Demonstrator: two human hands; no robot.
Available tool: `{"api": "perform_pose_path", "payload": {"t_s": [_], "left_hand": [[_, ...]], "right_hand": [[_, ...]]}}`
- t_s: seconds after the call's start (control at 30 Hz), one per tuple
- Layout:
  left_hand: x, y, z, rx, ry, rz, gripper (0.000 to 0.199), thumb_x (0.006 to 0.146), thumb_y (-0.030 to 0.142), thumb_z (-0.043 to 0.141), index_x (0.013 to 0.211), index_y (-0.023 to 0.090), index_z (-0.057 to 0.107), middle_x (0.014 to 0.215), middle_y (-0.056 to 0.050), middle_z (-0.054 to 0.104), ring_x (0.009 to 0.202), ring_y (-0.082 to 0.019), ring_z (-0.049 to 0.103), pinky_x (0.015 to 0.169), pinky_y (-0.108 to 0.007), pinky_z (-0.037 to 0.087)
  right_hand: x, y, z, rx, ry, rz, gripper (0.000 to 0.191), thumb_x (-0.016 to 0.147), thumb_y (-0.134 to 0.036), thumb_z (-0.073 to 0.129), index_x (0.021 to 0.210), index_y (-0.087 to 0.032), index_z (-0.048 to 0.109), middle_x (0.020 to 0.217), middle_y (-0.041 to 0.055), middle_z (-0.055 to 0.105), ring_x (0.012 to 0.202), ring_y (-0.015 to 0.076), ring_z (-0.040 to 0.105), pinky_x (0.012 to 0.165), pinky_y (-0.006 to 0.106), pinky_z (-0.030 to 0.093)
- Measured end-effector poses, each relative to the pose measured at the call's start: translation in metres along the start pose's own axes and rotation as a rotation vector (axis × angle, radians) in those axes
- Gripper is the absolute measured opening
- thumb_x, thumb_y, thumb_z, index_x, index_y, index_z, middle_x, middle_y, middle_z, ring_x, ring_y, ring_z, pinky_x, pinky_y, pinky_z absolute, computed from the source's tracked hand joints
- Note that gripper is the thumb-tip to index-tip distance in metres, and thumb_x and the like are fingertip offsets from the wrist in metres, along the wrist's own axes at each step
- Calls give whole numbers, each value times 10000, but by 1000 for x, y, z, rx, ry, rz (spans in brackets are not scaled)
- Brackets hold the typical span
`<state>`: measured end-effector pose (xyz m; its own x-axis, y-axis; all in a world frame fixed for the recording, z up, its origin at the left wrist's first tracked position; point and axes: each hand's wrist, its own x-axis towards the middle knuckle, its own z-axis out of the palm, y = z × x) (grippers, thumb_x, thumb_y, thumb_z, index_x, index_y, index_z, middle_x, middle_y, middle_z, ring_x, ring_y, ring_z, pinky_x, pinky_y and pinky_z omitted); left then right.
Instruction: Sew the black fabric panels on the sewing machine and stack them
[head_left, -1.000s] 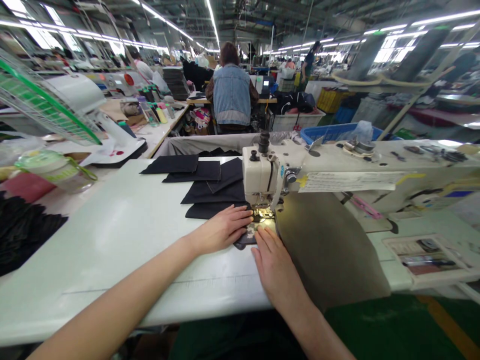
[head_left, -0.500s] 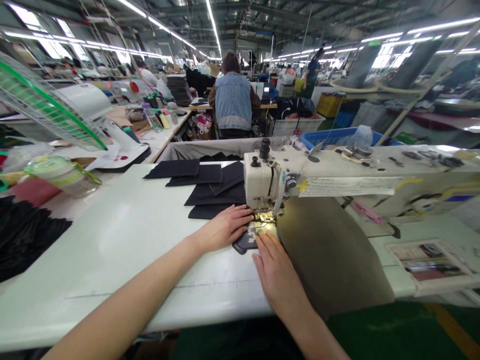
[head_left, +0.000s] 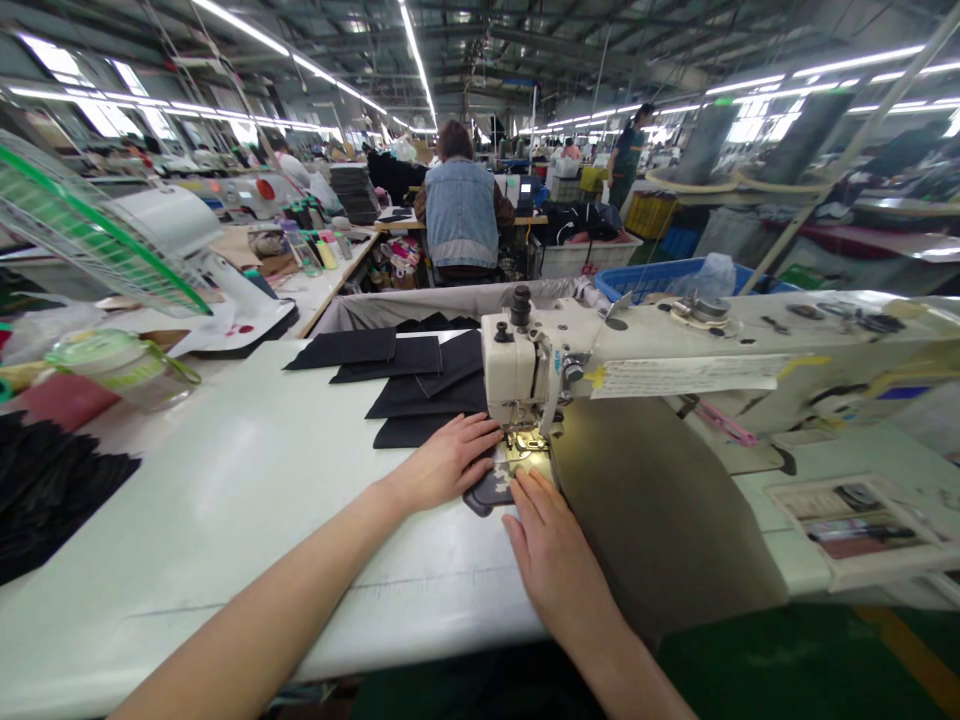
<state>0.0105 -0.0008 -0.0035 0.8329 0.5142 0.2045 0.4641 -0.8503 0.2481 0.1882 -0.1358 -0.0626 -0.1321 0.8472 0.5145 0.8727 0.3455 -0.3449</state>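
My left hand [head_left: 450, 458] lies flat, fingers stretched out, at the left side of the sewing machine [head_left: 517, 365]. Its fingertips reach the lit needle area, beside the nearest of several dark fabric pieces [head_left: 420, 393]. Palm down, my right hand [head_left: 551, 540] rests in front of the needle, with its fingertips on the brassy, lit needle plate [head_left: 531, 462]. Its fingers are extended and hold nothing I can see. Whether any cloth lies under the presser foot cannot be made out. The dark pieces overlap in a fan behind my left hand.
A white fan with a green rim [head_left: 112, 235] and a lidded plastic cup [head_left: 124, 365] stand at the left, near a black fabric pile [head_left: 56, 480]. A blue basket [head_left: 630, 280] is behind the machine. A person in a denim vest [head_left: 461, 210] sits ahead.
The whole view has shifted slightly, and the scene sits a little lower and further left. Both hands keep practically the same place at the machine. The dark fabric pieces look unmoved.
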Motion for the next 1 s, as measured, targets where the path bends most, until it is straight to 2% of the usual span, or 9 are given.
{"api": "perform_pose_path", "payload": {"t_s": [0.33, 0.47, 0.6, 0.83, 1.0], "left_hand": [[1, 0, -2, 41, -30, 25, 381, 1039, 283, 458, 1362, 151, 609, 1441, -164, 568, 1350, -315, 505, 1144, -549, 393], [-3, 0, -1, 34, 5, 94, 362, 1040, 267, 455, 1352, 187, 621, 1454, -131, 574, 1369, -292, 500, 1146, -526, 409], [-6, 1, 1, 41, 16, 140, 364, 1039, 254, 449, 1342, 172, 633, 1449, -134, 584, 1375, -289, 501, 1146, -509, 417], [-4, 2, 1, 21, 5, 45, 386, 1020, 301, 492, 1376, 205, 606, 1482, -119, 557, 1394, -299, 484, 1149, -537, 399], [-4, 1, -1, 12, -29, 48, 396, 1020, 299, 493, 1385, 187, 600, 1484, -135, 552, 1393, -310, 486, 1155, -554, 384]], "right_hand": [[1, -3, -2, -11, -14, 13, 383, 995, -198, 479, 1329, -63, 609, 1372, 194, 624, 1321, 324, 552, 1086, 511, 509], [2, -3, -4, -1, -14, 15, 383, 1000, -205, 477, 1338, -78, 605, 1368, 189, 627, 1322, 318, 551, 1087, 510, 510], [3, -3, -7, 1, -15, 5, 385, 1004, -205, 472, 1339, -69, 603, 1368, 191, 627, 1319, 318, 554, 1081, 502, 516], [2, -3, -5, 6, -17, 7, 381, 1005, -207, 468, 1334, -80, 612, 1371, 191, 625, 1329, 315, 544, 1089, 510, 507], [3, -3, -7, -19, -20, -6, 388, 1010, -206, 454, 1330, -48, 607, 1370, 202, 624, 1324, 323, 548, 1078, 507, 517]]}}
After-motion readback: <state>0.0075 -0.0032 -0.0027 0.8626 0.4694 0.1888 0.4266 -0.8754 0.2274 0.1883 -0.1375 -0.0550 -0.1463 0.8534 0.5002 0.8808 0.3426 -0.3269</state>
